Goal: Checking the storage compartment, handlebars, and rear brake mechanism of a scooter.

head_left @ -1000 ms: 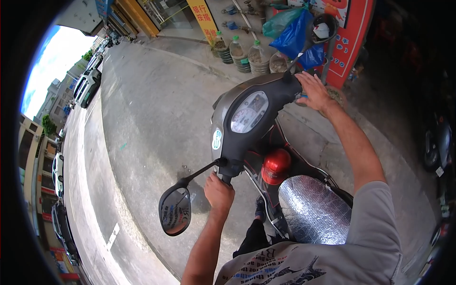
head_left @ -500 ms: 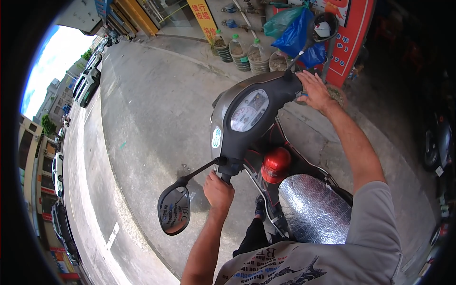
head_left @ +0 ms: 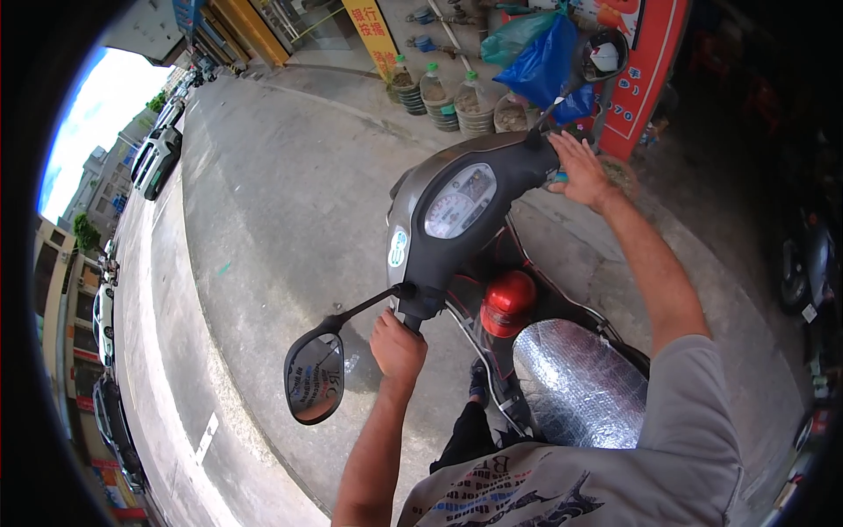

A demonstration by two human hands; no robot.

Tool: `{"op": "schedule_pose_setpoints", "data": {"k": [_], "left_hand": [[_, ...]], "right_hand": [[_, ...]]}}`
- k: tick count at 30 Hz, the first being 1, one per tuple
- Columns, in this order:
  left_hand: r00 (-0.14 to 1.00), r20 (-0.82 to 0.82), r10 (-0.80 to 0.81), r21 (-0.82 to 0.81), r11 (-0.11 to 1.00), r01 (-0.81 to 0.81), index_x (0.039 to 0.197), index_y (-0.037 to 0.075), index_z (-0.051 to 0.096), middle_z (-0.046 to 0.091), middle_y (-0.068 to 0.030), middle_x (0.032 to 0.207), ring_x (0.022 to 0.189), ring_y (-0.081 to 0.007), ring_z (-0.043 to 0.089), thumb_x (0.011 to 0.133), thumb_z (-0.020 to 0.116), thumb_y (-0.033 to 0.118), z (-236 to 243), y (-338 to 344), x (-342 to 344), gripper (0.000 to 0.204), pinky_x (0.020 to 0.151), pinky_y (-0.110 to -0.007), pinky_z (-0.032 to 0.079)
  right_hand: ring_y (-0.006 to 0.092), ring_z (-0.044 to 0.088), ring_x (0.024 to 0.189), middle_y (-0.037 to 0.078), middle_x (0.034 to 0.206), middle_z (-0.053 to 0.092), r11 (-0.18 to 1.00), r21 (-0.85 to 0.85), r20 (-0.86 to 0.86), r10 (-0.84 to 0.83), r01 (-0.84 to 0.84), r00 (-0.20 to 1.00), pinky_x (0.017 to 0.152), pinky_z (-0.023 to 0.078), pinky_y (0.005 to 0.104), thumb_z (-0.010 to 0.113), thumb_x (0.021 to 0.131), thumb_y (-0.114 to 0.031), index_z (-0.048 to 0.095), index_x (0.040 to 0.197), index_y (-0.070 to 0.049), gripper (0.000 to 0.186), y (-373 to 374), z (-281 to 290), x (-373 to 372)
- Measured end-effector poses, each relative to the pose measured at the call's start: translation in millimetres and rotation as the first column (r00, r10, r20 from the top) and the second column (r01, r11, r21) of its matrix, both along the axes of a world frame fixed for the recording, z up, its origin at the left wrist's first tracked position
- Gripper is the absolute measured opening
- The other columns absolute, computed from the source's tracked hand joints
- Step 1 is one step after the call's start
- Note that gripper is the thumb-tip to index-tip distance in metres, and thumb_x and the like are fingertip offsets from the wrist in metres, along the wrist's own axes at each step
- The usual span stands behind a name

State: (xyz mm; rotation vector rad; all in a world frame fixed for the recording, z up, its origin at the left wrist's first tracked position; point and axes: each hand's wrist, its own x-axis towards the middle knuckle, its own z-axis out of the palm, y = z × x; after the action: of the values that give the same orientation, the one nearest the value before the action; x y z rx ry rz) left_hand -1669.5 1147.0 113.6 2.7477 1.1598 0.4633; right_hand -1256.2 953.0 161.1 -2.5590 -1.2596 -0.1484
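In front of me stands a grey-black motor scooter (head_left: 457,255) with a round-edged dashboard (head_left: 460,201). My left hand (head_left: 398,345) is closed around its left handlebar grip (head_left: 409,320), below the stem of the left mirror (head_left: 315,378). My right hand (head_left: 580,169) lies over the right grip, which it mostly hides. Its fingers stretch forward across the front of the bar, and the thumb is on the near side. A shiny red helmet (head_left: 508,304) rests in the footwell. Behind it the seat is covered with silver bubble foil (head_left: 580,386).
Soil-filled plastic bottles (head_left: 473,107) stand along the wall ahead, near a blue plastic bag (head_left: 544,66) and the right mirror (head_left: 601,56). A red signboard (head_left: 645,88) is at right. Parked cars (head_left: 158,161) line the road at left; another scooter (head_left: 797,272) stands far right.
The scooter's front and both hands have shifted slightly left in view, with the left mirror a little higher. Both hands keep their places on the handlebar.
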Motion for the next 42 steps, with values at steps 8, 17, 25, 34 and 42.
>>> {"op": "schedule_pose_setpoints", "data": {"k": [8, 17, 25, 34, 42], "left_hand": [[0.969, -0.101, -0.225, 0.104, 0.966, 0.235, 0.128, -0.003, 0.047, 0.056, -0.0173, 0.112, 0.105, -0.0349, 0.054, 0.071, 0.064, 0.008, 27, 68, 8, 0.061, 0.095, -0.047, 0.041], [0.932, -0.173, -0.319, 0.102, 0.935, 0.339, 0.14, -0.003, 0.037, 0.051, -0.0196, 0.128, 0.124, -0.0367, 0.046, 0.07, 0.061, 0.003, 45, 103, 8, 0.073, 0.114, -0.052, 0.026], [0.876, -0.22, -0.428, 0.113, 0.881, 0.459, 0.134, -0.005, 0.043, 0.054, -0.0215, 0.123, 0.117, -0.0393, 0.049, 0.064, 0.065, 0.004, 45, 118, 35, 0.074, 0.113, -0.049, 0.029], [0.827, -0.202, -0.525, 0.023, 0.842, 0.54, 0.13, -0.007, 0.045, 0.054, -0.0226, 0.122, 0.112, -0.0395, 0.05, 0.063, 0.065, 0.003, 60, 120, 62, 0.071, 0.106, -0.049, 0.033], [0.839, -0.149, -0.523, 0.095, 0.837, 0.538, 0.124, -0.009, 0.046, 0.054, -0.024, 0.119, 0.106, -0.041, 0.051, 0.062, 0.067, 0.003, 54, 134, 42, 0.066, 0.1, -0.049, 0.037]], "right_hand": [[0.031, 0.043, 0.131, 0.018, 0.138, 0.047, 0.739, 0.608, -0.087, -0.3, 0.289, 0.95, 0.108, 0.035, 0.0413, 0.064, 0.076, 0.0, 0.053, 0.122, -0.002, 0.047, -27, -78, -55], [0.0157, 0.066, 0.067, 0.006, 0.086, 0.069, 0.726, 0.031, -0.997, -0.025, 0.686, 0.07, 0.06, 0.051, 0.031, 0.053, 0.097, -0.032, 0.064, 0.099, -0.008, 0.027, 68, -212, -142], [0.0204, 0.066, 0.063, 0.007, 0.079, 0.067, 0.425, -0.036, -0.971, 0.198, 0.905, -0.131, 0.061, 0.055, 0.0393, 0.047, 0.097, -0.041, 0.064, 0.101, -0.006, 0.039, 121, -231, -119], [0.0189, 0.059, 0.055, 0.005, 0.072, 0.061, 0.269, -0.099, -0.859, 0.462, 0.958, -0.218, 0.06, 0.054, 0.0447, 0.053, 0.09, -0.037, 0.062, 0.102, -0.008, 0.033, 126, -327, -57], [0.0195, 0.061, 0.056, 0.004, 0.071, 0.061, 0.327, -0.064, -0.881, 0.425, 0.943, -0.207, 0.058, 0.053, 0.0478, 0.052, 0.092, -0.036, 0.062, 0.103, -0.007, 0.032, 165, -317, -73]]}}
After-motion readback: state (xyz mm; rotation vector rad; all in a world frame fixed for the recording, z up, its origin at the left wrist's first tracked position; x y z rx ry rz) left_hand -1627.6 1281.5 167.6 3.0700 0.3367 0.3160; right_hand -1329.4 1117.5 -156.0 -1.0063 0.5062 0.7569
